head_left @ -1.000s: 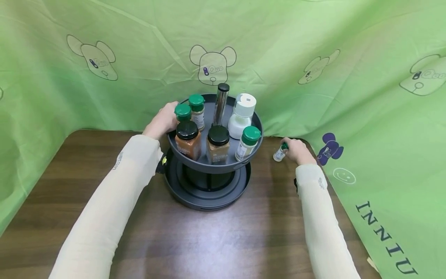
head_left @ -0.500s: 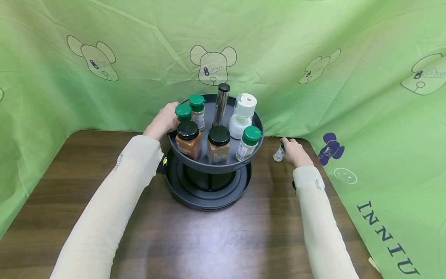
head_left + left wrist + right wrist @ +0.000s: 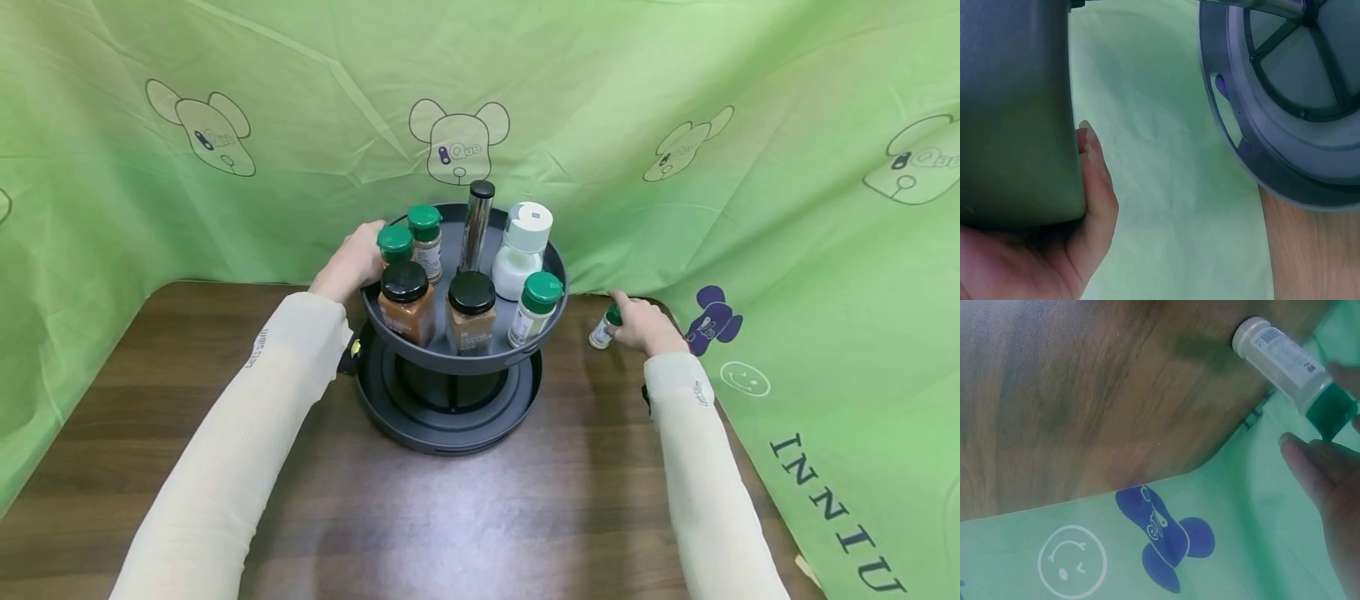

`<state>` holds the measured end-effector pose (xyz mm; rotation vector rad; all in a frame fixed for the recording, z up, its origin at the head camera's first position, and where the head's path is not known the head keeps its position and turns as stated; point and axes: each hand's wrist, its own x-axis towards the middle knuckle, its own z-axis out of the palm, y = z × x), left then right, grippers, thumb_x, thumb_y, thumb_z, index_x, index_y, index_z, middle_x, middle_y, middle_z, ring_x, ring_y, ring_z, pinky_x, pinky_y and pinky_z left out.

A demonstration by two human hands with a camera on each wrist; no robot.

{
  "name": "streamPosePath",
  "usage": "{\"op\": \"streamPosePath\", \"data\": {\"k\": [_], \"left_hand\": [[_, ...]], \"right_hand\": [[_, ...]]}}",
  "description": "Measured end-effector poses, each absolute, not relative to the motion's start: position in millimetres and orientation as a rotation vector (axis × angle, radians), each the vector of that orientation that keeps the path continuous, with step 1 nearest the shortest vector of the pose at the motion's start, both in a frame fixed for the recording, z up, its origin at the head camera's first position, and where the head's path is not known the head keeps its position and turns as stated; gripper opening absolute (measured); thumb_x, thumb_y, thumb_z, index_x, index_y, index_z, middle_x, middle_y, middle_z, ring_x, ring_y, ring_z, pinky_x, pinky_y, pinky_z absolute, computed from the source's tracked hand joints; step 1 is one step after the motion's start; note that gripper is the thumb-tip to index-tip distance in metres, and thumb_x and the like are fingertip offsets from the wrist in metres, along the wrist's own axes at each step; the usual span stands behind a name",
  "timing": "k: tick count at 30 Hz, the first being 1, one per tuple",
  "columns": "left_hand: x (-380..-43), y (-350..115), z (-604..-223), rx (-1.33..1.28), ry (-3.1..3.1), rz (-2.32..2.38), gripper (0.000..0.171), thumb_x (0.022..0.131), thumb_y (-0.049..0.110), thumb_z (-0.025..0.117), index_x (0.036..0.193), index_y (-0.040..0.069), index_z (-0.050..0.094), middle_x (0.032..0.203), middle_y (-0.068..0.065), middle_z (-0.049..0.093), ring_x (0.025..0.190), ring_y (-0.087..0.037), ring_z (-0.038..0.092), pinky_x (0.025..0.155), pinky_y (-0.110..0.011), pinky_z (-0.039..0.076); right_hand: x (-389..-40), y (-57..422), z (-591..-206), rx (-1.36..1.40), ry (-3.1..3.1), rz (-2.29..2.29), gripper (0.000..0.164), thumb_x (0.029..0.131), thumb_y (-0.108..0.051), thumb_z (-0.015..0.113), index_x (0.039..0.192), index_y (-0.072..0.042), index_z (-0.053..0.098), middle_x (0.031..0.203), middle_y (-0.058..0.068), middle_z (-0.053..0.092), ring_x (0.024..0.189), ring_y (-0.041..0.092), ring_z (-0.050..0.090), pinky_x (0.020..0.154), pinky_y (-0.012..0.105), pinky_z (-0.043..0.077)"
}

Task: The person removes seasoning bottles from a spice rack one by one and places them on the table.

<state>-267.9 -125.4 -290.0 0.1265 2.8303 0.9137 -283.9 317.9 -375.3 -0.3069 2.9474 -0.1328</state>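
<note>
A dark grey two-tier turntable [image 3: 450, 362] stands at the table's back middle. My left hand [image 3: 351, 262] grips the left rim of its upper tray; in the left wrist view the fingers [image 3: 1099, 187] curl up along the tray's dark wall [image 3: 1019, 125]. At the back right, a small green-capped spice bottle [image 3: 601, 333] stands upright on the table. Beside its cap [image 3: 1332, 411] is my right hand [image 3: 642, 325], fingers spread around it, the index finger stretched out and the thumb [image 3: 1302, 461] apart from the cap in the right wrist view.
The upper tray carries green-capped spice bottles [image 3: 534, 308], two black-lidded jars [image 3: 470, 321], and a white bottle [image 3: 516, 258] around a metal post [image 3: 476, 229]. The lower tray [image 3: 450, 433] sits beneath. A green printed curtain [image 3: 315, 150] borders the wooden table [image 3: 450, 525] behind and at both sides.
My right hand has shifted slightly right and its fingers have spread, so the green cap shows more. The bottle stays in place. My left hand and the turntable have not visibly moved.
</note>
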Motion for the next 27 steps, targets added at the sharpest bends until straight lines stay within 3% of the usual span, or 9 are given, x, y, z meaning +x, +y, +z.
{"op": "streamPosePath", "data": {"k": [9,15,20,27], "left_hand": [[-267.3,-123.7,-289.6,0.136,2.84,0.909,0.029,0.098,0.018,0.047,0.119,-0.001,0.048,0.126,-0.025,0.053,0.121,-0.042,0.051,0.107,-0.055,0.042],[-267.6,-123.1,-289.1,0.158,2.849,0.912,0.03,0.097,0.02,0.049,0.117,-0.002,0.048,0.125,-0.025,0.054,0.12,-0.042,0.052,0.106,-0.055,0.042],[-267.8,-123.2,-289.1,0.178,2.855,0.914,0.031,0.097,0.018,0.047,0.119,-0.004,0.048,0.124,-0.026,0.053,0.115,-0.041,0.052,0.104,-0.056,0.043],[-267.8,-124.6,-288.3,0.164,2.836,0.929,0.031,0.098,0.02,0.046,0.118,-0.004,0.048,0.124,-0.026,0.053,0.116,-0.041,0.052,0.104,-0.056,0.043]], "right_hand": [[-283.7,323.5,-366.7,-0.248,2.939,-0.193,0.082,0.092,-0.048,0.062,0.151,-0.004,0.026,0.135,0.038,0.047,0.116,0.055,0.052,0.09,0.065,0.046],[-285.7,325.1,-360.1,-0.253,2.941,-0.221,0.09,0.089,-0.056,0.062,0.153,-0.004,0.025,0.141,0.036,0.043,0.123,0.055,0.048,0.1,0.066,0.042],[-286.5,325.6,-350.6,-0.228,2.936,-0.308,0.102,0.087,-0.063,0.062,0.157,-0.007,0.014,0.154,0.032,0.029,0.133,0.059,0.035,0.11,0.069,0.029],[-286.1,324.5,-335.6,-0.185,2.927,-0.522,0.109,0.083,-0.066,0.065,0.159,-0.013,0.008,0.161,0.027,0.019,0.144,0.053,0.023,0.112,0.069,0.025]]}}
